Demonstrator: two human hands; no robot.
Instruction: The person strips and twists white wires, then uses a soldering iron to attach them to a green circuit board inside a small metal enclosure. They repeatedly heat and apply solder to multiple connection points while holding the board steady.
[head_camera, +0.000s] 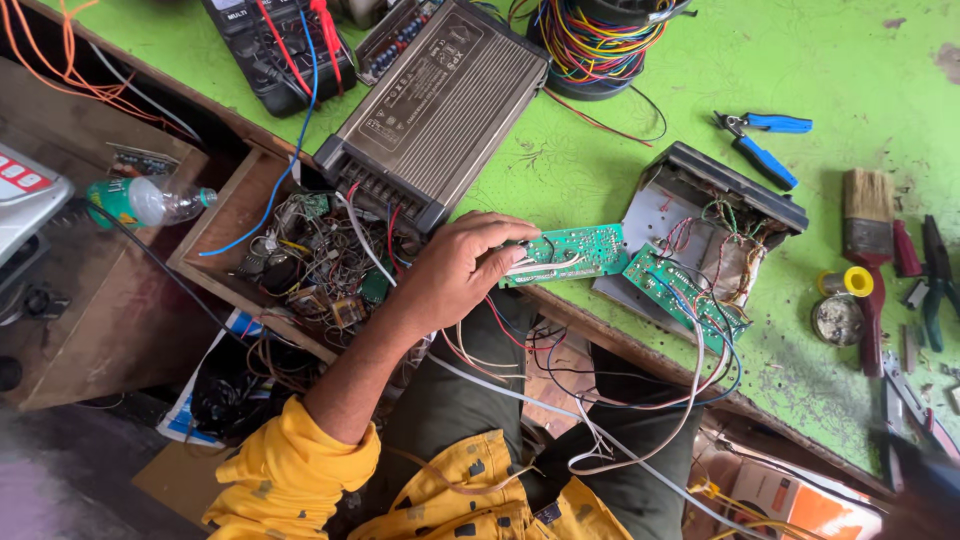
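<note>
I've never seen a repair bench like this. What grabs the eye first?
The bright green table, then the left hand pressing a green circuit board at its near edge. A ribbed metal power supply box lies behind the hand, and an open drawer of tangled wires and parts sits to its left.

Head camera, looking down, close workbench (620, 190)

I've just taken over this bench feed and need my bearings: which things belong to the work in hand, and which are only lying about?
In hand:
left hand resting on the green circuit board
second green board, wired to it
opened grey casing

Lying about:
blue-handled pliers
paintbrush
solder reel
metal power supply box
bundle of coloured wire
plastic bottle
</note>
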